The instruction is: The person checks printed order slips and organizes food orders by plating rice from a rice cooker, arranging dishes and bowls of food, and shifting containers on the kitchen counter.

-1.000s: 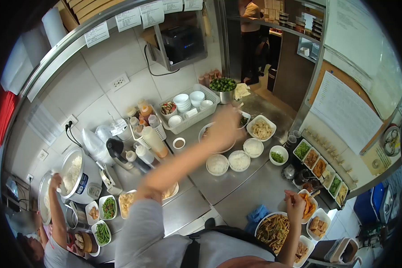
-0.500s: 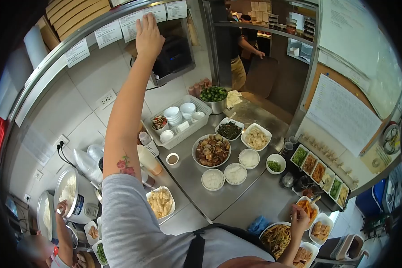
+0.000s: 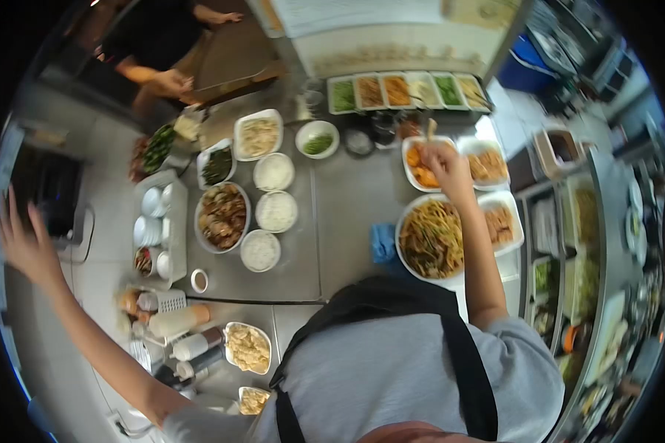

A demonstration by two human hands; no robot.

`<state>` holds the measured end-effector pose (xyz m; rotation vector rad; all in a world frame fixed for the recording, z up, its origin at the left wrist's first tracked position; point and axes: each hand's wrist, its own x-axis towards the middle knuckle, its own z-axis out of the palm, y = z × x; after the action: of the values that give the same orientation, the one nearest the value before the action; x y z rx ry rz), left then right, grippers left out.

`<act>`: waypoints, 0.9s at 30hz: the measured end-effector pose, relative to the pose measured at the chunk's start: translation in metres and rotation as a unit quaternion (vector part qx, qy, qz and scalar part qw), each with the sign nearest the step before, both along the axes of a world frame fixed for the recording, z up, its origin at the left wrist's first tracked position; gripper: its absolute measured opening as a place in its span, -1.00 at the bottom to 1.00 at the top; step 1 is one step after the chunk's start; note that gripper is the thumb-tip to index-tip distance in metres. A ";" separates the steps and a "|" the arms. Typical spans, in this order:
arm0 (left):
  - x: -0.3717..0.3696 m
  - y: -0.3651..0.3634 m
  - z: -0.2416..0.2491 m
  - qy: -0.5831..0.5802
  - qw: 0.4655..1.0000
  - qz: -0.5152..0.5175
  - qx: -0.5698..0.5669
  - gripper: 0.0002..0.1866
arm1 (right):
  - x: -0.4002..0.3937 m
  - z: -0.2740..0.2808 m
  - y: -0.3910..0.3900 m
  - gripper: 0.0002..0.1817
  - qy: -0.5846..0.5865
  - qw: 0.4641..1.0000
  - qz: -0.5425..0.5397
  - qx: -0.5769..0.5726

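Observation:
My left hand (image 3: 28,240) is stretched out at the far left with its fingers spread, near a dark machine (image 3: 48,184) on the wall, and holds nothing. My right hand (image 3: 445,166) is over a white dish of orange food (image 3: 415,164), its fingers closed at a utensil handle (image 3: 431,129). Below that hand stands a large bowl of noodles (image 3: 430,240), partly behind my forearm. Two dishes of light brown food (image 3: 488,166) are to the right. A blue cloth (image 3: 383,244) lies left of the noodles.
Three bowls of white rice (image 3: 275,211) stand mid-counter beside a bowl of brown food (image 3: 222,218). A tray of toppings (image 3: 405,91) lies along the back. Bottles (image 3: 179,319) stand at lower left. Another person (image 3: 159,44) is beyond the opening at upper left.
The view has turned to the right. My left hand, earlier up at the paper slips on the rail, now has its fingers spread. My right hand remains at the orange food.

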<state>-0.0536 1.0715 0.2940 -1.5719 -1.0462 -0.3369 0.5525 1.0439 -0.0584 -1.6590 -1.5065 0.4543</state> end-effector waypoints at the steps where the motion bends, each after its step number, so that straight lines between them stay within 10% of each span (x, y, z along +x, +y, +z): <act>1: 0.036 -0.017 -0.015 -0.010 0.997 -0.048 -0.062 -0.58 | 0.013 -0.005 0.003 -0.80 0.025 0.999 -0.031 0.032; 6: 0.165 -0.100 -0.143 -0.289 0.907 -0.150 -0.266 -0.69 | 0.078 -0.032 0.021 -0.73 0.064 0.994 -0.084 -0.013; 12: 0.283 -0.110 -0.316 -0.602 0.439 -0.144 -0.651 -0.74 | 0.107 -0.042 0.074 -0.72 0.072 0.995 -0.051 0.044; 17: 0.334 -0.141 -0.418 -0.590 0.394 -0.127 -0.694 -0.69 | 0.136 0.011 0.130 -0.66 -0.051 0.983 -0.155 -0.081; 27: 0.336 -0.190 -0.476 -0.711 0.371 -0.078 -0.592 -0.67 | 0.193 0.008 0.260 -0.74 -0.154 0.986 -0.001 0.057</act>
<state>0.2820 0.8817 -0.1819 -2.5614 -2.9828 -1.5277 0.7455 1.3043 -0.0502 -1.6960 -1.7186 0.1086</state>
